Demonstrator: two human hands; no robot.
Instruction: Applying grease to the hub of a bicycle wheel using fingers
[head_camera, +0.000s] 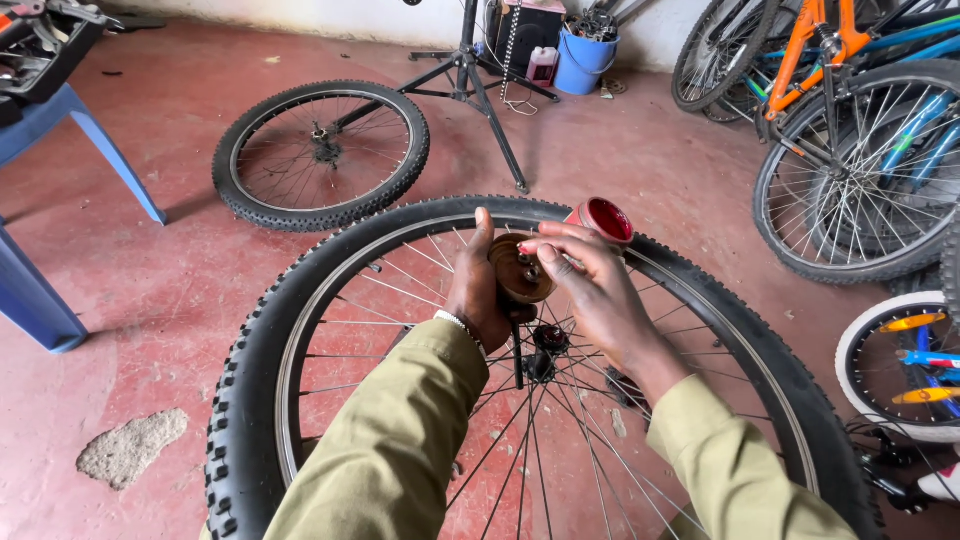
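At far left stands a blue chair (40, 200) carrying a black tool tray (40, 45). A spare wheel (320, 155) lies flat on the red floor (150, 280), beside the legs of a black repair stand (470, 80); a blue bucket (583, 60) sits behind by the wall. In the foreground a large knobby wheel (250, 400) lies roughly flat, its hub (548, 345) near centre. The left hand (480, 290) is closed around a round brown rusty part (520, 270), held just above the hub with its flat face turned up toward the camera; its axis runs roughly in line with the dark axle (517, 355) below. The right hand (590, 280) has its fingertips pinched together on the face of that part and also holds a small red tin (605, 218), open side facing up and right. Both sleeves are olive. At right, several bicycles (860, 150) stand parked, one with an orange frame.
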